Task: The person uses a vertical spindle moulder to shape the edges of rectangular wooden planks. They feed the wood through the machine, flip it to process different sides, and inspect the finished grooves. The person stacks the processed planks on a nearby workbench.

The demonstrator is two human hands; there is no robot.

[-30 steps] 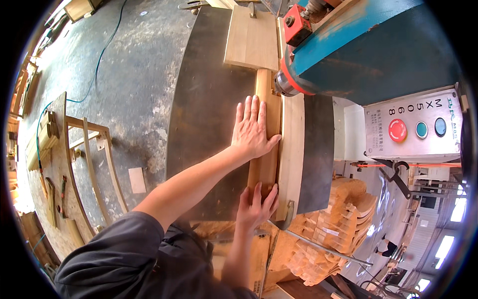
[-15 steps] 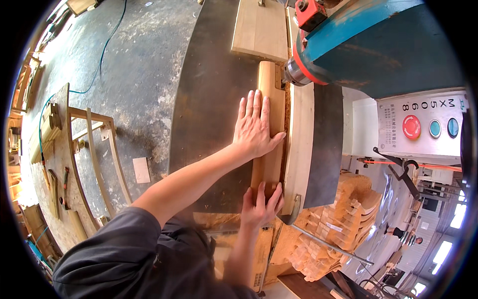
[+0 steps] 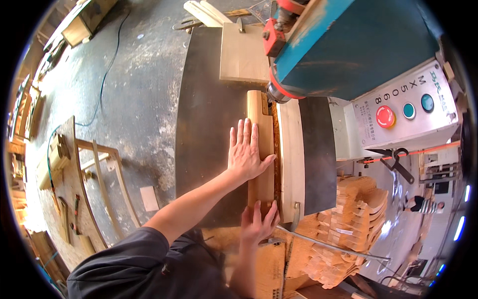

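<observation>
A pale wooden rail (image 3: 260, 187) with a rounded edge lies lengthwise on the dark machine table (image 3: 204, 109), against a light wooden fence (image 3: 293, 169). My left hand (image 3: 244, 154) presses flat on top of it, fingers stretched toward the far end and thumb out to the right. At the near end, my right hand (image 3: 260, 223) has its fingers bent over the rail; its palm side is hidden. Beside the rail's far end is the metal chuck (image 3: 279, 93) of a blue machine head (image 3: 343, 55). A short notch shows in the rail's right edge there; the cutter is barely visible.
Sawdust (image 3: 277, 149) lines the gap along the fence. A wide board (image 3: 244, 55) is clamped at the table's far end. A control panel (image 3: 406, 109) with a red button stands right, above stacked curved wooden parts (image 3: 348, 219). A workbench (image 3: 69, 194) stands left; a person (image 3: 423, 205) is far right.
The view has shifted. Against the chuck, the rail has slid slightly toward me, with both hands keeping their places on it.
</observation>
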